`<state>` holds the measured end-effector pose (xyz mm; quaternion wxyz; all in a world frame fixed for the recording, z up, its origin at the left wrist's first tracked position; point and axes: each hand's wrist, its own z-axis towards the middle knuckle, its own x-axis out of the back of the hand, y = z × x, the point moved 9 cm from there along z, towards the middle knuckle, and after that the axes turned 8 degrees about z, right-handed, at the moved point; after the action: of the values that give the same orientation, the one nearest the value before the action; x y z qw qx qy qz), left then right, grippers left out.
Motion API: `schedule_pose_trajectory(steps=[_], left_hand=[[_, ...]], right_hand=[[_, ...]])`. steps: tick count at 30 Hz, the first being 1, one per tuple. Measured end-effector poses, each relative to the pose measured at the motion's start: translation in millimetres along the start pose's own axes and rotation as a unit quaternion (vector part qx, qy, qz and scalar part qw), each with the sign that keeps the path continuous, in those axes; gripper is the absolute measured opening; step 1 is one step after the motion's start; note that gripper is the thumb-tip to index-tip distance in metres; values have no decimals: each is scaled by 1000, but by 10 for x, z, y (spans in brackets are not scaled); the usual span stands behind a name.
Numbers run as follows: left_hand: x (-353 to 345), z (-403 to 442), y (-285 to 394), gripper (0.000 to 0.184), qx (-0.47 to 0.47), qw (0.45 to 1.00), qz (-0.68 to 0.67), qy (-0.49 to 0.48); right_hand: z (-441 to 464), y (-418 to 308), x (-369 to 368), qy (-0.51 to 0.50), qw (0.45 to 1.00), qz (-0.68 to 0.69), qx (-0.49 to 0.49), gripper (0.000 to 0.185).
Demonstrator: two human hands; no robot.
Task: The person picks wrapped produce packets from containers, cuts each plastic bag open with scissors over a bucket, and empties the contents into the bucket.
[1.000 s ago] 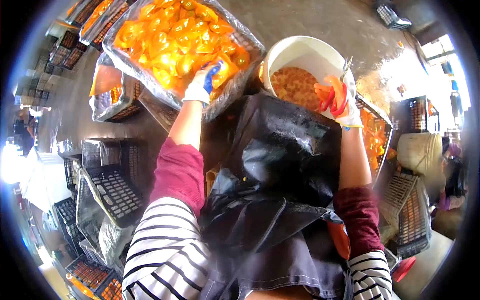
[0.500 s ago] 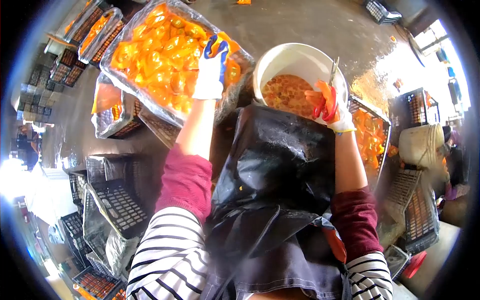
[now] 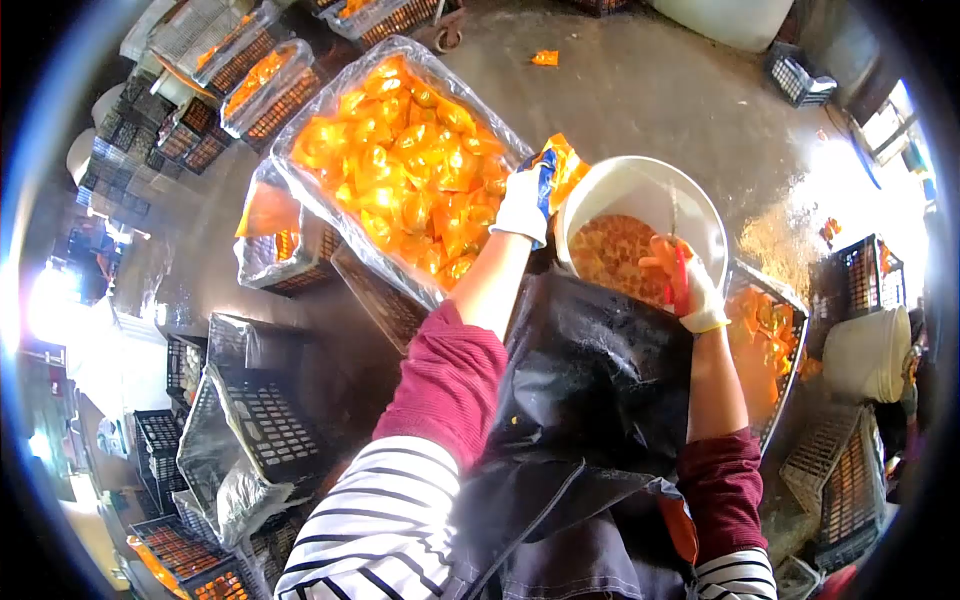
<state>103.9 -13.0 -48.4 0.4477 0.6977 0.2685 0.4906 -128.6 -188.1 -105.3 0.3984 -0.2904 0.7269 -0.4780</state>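
My left hand point(image 3: 527, 203), in a white and blue glove, is closed on an orange packet point(image 3: 567, 172) between the lined crate and the bucket's left rim. The plastic-lined crate point(image 3: 287, 150) is heaped with shiny orange packets point(image 3: 410, 160). My right hand point(image 3: 695, 285), in a white and orange glove, grips red-handled scissors point(image 3: 682, 275) with the blades pointing up, over the right side of the white bucket point(image 3: 640, 180). Small orange-brown pieces point(image 3: 615, 255) in liquid lie in the bucket.
Right of my right hand stands a crate with torn orange wrappers point(image 3: 765, 330). Farther right is a white bucket point(image 3: 868, 352) near stacked black crates point(image 3: 845, 480). Empty black crates point(image 3: 270, 420) sit at left. One orange scrap point(image 3: 545, 58) lies on the floor.
My left hand has moved right, out of the lined crate to the bucket's edge, carrying an orange packet. The view has shifted, and my right hand still holds the scissors.
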Motion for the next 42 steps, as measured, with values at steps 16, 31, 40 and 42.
schedule_pose_trajectory(steps=[16,31,40,42], left_hand=[[-1125,-195,-57,41,32,880,-445,-162],[-1385,-320,154,40,-113,930,-272,-221],[-1429,-278,53,37,-63,909,-328,-248],[-1238,-456,294,36,-29,885,-407,-225]], right_hand=[[-21,22,-273,-112,991,-66,-5,31],[-94,-73,-64,34,997,-22,-63,32],[122,6,-47,-3,990,-119,77,31],[-69,-71,-93,-30,999,-14,1,30]])
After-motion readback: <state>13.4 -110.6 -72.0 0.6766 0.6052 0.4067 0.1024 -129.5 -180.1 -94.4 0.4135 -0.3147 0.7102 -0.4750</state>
